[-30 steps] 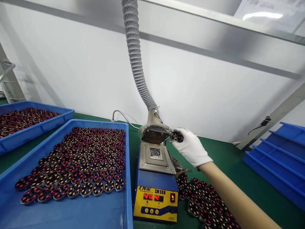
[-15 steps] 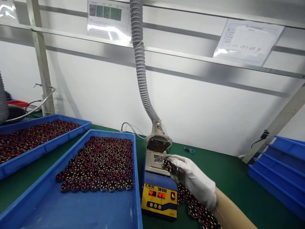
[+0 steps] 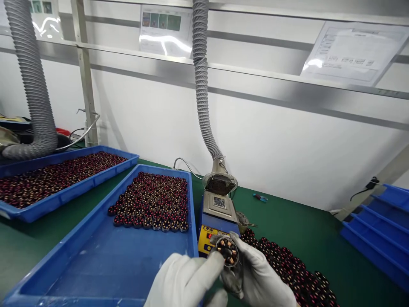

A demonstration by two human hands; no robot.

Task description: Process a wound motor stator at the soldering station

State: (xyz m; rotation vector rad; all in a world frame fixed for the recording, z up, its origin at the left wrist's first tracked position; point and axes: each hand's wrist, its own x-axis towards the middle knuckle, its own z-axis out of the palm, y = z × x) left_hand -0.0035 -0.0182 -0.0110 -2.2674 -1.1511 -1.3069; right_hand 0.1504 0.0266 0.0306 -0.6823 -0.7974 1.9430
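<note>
Far left: grey extraction hose [image 3: 32, 85], bent down onto the table [image 3: 303, 230], beside a blue tray [image 3: 73, 189] heaped with wound stators.

Left of centre: second blue tray [image 3: 96, 260], its stators [image 3: 151, 207] set in neat rows at the far end; near end bare, seemingly kept free for further pieces.

Lower centre: left hand [image 3: 183, 281], white-gloved, fingers pinched onto the rim of a single stator [image 3: 226, 251]; grip closed on it.

Centre: solder pot [image 3: 217, 215], blue and yellow, with a second extraction hose [image 3: 201, 85] ending in a fan hood [image 3: 220, 184] just over it, presumably to draw off fumes.

Lower centre-right: right hand [image 3: 255, 279], white-gloved, cupped under and behind the same stator, grip closed on it. The piece is held face-up toward the camera in front of the pot, apparently for a look at its windings.

Right: loose stators [image 3: 287, 268] spread on the table within reach of the right hand.

Far right: empty blue trays [image 3: 377, 230], stacked.
</note>
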